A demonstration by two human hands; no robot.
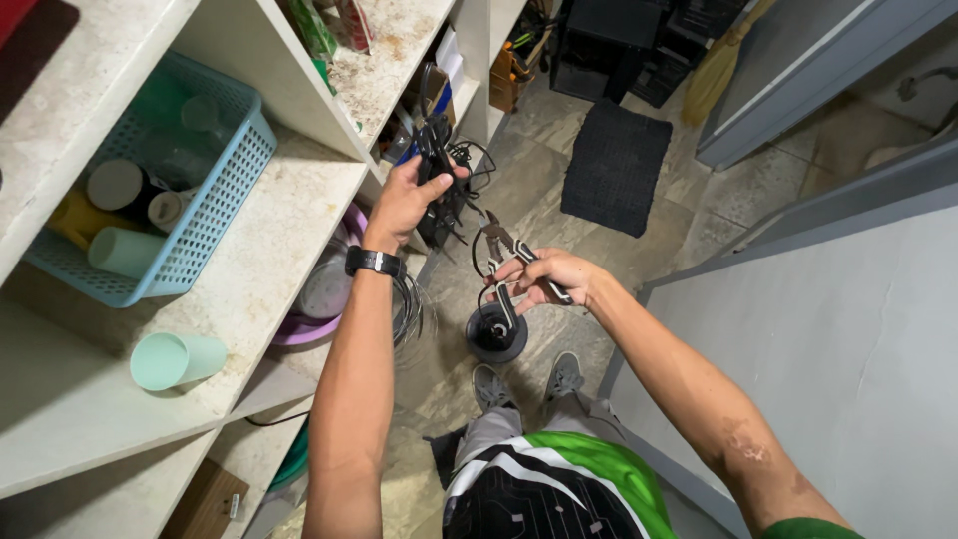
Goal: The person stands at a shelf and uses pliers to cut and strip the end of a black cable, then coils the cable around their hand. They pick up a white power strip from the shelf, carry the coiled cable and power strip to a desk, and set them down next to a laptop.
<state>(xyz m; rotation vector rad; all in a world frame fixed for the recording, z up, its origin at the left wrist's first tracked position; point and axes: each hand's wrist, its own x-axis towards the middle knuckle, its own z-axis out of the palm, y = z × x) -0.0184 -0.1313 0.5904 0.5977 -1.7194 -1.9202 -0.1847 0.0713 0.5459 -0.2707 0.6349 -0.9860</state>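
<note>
Left hand is closed around a bundle of black cables, held up at the edge of the shelf. Loose cable ends trail down and toward the right hand. Right hand is gripping the handles of a pair of pliers, jaws pointing up toward the bundle, just beside its dangling strands but apart from the left fingers. Can't tell whether the jaws have bitten on a strand.

A coil of thin wire hangs off the left wrist, below the watch. A round black object sits on the floor below the right hand, by the shoes.

Risks, my read:
- plier jaws close to the left fingers; a slip could pinch or nick them
- tangled strands could snag the tool and yank the bundle loose
- wrist coil could slide off, or catch the shelf edge
- a dropped tool lands near the feet
</note>
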